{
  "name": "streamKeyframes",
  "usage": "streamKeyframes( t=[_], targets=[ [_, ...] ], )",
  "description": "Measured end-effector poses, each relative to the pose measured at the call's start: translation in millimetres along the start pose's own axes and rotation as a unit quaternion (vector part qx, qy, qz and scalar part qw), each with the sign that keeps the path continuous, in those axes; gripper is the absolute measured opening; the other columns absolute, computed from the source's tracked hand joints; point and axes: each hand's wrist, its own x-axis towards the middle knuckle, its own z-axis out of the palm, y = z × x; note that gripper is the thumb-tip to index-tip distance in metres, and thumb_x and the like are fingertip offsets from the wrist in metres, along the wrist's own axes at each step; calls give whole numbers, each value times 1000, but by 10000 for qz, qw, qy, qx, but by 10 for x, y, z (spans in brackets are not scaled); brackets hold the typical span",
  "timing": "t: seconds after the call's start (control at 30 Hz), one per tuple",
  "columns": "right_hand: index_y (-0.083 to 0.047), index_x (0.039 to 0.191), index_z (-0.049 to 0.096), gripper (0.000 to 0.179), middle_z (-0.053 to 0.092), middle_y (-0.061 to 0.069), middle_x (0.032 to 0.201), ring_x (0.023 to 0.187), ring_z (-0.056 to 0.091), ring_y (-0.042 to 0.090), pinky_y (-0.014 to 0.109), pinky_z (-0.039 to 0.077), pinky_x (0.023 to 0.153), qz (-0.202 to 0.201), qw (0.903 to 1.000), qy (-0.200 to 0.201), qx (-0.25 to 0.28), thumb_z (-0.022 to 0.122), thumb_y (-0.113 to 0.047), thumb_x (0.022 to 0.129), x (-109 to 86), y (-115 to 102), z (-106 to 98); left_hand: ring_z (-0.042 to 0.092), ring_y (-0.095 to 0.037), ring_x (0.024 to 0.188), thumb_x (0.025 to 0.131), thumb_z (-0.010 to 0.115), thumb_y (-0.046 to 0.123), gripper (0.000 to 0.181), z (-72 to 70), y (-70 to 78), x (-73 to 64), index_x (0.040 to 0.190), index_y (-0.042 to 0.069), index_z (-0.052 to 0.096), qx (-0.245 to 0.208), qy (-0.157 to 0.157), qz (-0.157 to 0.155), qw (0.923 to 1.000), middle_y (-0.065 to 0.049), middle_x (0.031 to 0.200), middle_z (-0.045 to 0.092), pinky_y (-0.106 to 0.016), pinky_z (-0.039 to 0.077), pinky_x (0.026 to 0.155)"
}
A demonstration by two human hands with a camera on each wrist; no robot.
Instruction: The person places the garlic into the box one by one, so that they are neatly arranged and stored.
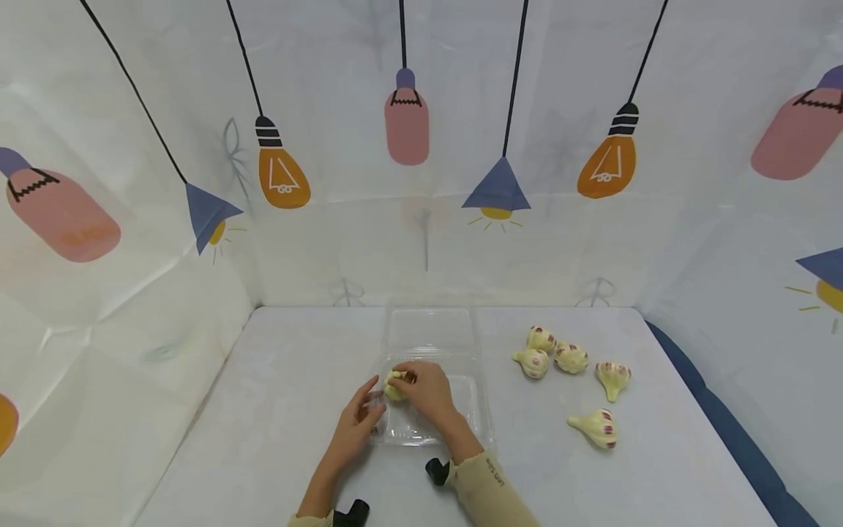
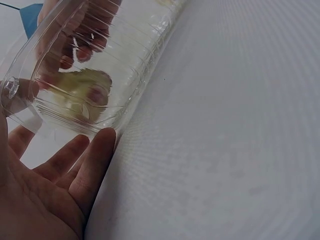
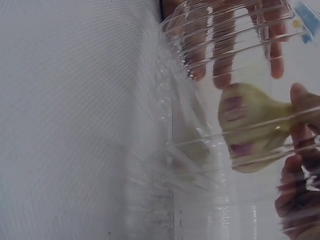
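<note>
A clear plastic clamshell box [image 1: 469,399] lies on the white table, its lid [image 1: 431,329] folded back toward the far wall. Inside its left part my right hand [image 1: 428,394] pinches a garlic bulb [image 3: 250,127] by the stem between thumb and fingers. The bulb is cream with purple patches, seen through the ribbed plastic in both wrist views. My left hand [image 1: 354,430] is at the box's left side, fingers spread and fairly straight. In the left wrist view its fingertips [image 2: 102,142] touch the lower edge of the box wall.
Several loose garlic bulbs lie right of the box: a cluster toward the back with one bulb [image 1: 571,358], another [image 1: 613,378] farther right, and one [image 1: 596,427] closer to me. A white sheet printed with lamps [image 1: 497,187] hangs behind the table and along both sides.
</note>
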Motion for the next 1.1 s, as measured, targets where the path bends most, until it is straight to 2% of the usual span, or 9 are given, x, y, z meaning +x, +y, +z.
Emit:
streamKeyframes(
  t=[0.07,0.17,0.27,0.6,0.83,0.97,1.1],
  targets=[
    [-16,95,78,20,60,-13,68,59,50,2,21,41,52,58,10000,-6,52,80,-29,81,-6,2,7,62,-42,91,96,57,0,55,4,3,-6,147,-3,35,31,-4,-1,10000,-34,125,52,-31,52,61],
    [-15,95,78,20,60,-13,67,58,50,1,21,41,52,41,10000,31,64,80,-28,81,-6,4,27,63,-38,90,97,58,4,56,4,-157,5,148,0,35,44,57,100,9999,-33,126,52,-31,51,60],
    [-15,95,78,20,60,-13,66,58,49,1,21,40,51,68,10000,22,6,81,-28,80,1,2,41,64,-31,89,97,59,8,56,-8,-184,-5,148,2,36,47,52,151,9999,-31,126,53,-30,51,61],
    [-17,96,78,19,60,-13,67,58,50,1,21,40,52,63,9999,-44,-152,81,-28,80,26,17,48,63,-30,91,98,59,10,55,-14,-206,0,148,5,36,6,-34,216,9998,-29,126,54,-30,51,63],
    [-15,98,77,21,61,-13,69,60,50,1,21,41,54,43,9997,-191,-113,80,-29,81,6,36,30,63,-34,95,98,58,10,55,30,-201,0,148,7,36,-18,-1,0,10000,-29,125,54,-31,51,64],
    [-15,99,76,24,60,-12,68,60,51,2,23,41,54,104,9999,-88,-100,81,-28,80,14,41,29,63,-34,97,98,58,11,56,29,-206,22,149,6,35,19,-1,26,10000,-29,126,53,-32,51,66],
    [-14,101,75,28,60,-12,69,61,51,3,23,42,55,198,9996,-157,-122,81,-30,79,0,39,38,63,-33,93,98,58,9,56,27,-201,5,149,5,36,93,79,-58,9999,-30,126,53,-31,51,64]
  ],
)
